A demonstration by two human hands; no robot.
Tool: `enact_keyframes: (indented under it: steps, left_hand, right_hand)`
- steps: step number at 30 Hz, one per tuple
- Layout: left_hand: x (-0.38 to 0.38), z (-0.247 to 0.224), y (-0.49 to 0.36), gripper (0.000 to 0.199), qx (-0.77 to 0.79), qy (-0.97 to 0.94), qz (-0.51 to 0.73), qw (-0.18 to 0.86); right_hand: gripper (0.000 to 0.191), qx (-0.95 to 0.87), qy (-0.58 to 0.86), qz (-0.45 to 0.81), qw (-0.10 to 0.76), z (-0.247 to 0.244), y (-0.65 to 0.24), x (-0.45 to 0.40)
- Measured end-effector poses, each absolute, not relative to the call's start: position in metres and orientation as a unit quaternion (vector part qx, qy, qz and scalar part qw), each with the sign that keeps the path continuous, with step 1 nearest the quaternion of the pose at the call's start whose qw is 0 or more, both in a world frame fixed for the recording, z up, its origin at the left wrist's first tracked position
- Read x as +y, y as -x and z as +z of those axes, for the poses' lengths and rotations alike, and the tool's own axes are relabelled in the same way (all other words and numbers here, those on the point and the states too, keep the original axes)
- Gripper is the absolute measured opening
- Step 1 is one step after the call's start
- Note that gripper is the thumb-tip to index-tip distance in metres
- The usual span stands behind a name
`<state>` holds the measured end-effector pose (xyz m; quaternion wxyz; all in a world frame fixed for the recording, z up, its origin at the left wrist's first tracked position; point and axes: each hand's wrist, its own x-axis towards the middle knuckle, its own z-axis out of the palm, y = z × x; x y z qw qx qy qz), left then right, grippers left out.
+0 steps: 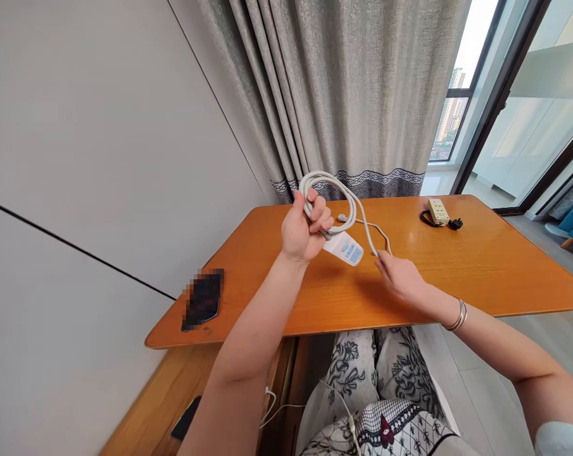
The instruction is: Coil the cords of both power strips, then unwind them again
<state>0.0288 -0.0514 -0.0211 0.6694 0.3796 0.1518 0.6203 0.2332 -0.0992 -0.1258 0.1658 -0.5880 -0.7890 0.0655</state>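
The person's left hand [305, 229] is raised above the glossy orange-brown wooden table [480, 266], fingers clenched around a coiled loop of thick white power cable [347, 199] that arches up and over to the right of the fist. A white rectangular power strip with pale blue sockets [346, 247] hangs just below that hand, tilted, close over the tabletop. The right hand [400, 275] pinches the same cable lower down, where it runs off the loop. Farther back on the table lies a small cream-coloured socket block with a black cord and plug [439, 212]. A dark flat phone [201, 301] rests near the left edge.
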Motion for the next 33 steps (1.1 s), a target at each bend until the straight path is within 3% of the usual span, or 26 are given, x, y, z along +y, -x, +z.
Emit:
enact_keyframes:
  steps: [3, 5, 11, 14, 18, 23, 26, 29, 33]
  left_hand:
    - [-0.047, -0.039, -0.043, 0.033, 0.186, -0.456, 0.572, 0.656]
    - [-0.047, -0.053, -0.052, 0.028, 0.209, -0.497, 0.53, 0.654]
    - [-0.05, -0.076, -0.061, 0.029, 0.22, -0.551, 0.448, 0.668]
    - [-0.052, -0.072, -0.055, 0.036, 0.207, -0.594, 0.364, 0.687]
    - [-0.053, -0.062, -0.046, 0.042, 0.18, -0.612, 0.236, 0.733]
    - [-0.047, -0.067, -0.04, 0.039, 0.159, -0.557, 0.141, 0.803]
    - [-0.047, -0.07, -0.037, 0.044, 0.159, -0.496, 0.201, 0.829]
    - [-0.052, -0.06, -0.031, 0.045, 0.147, -0.414, 0.389, 0.81]
    - [-0.059, -0.036, -0.024, 0.04, 0.134, -0.344, 0.574, 0.731]
  right_hand:
    - [0.029, -0.829, 0.556, -0.043, 0.047, -0.108, -0.214, -0.117]
    - [0.028, -0.858, 0.507, -0.078, 0.034, -0.091, -0.207, -0.124]
    - [0.022, -0.848, 0.469, -0.115, 0.218, -0.038, -0.211, -0.115]
    - [0.034, -0.827, 0.471, -0.101, 0.291, -0.024, -0.227, -0.097]
    - [0.043, -0.844, 0.414, -0.059, 0.336, -0.018, -0.247, -0.078]
    - [0.045, -0.887, 0.299, 0.092, 0.34, -0.022, -0.252, -0.069]
    - [0.049, -0.844, 0.29, 0.203, 0.404, -0.041, -0.252, -0.06]
    - [0.061, -0.774, 0.303, 0.307, 0.463, -0.076, -0.254, -0.049]
    - [0.052, -0.761, 0.361, 0.325, 0.43, -0.123, -0.259, -0.043]
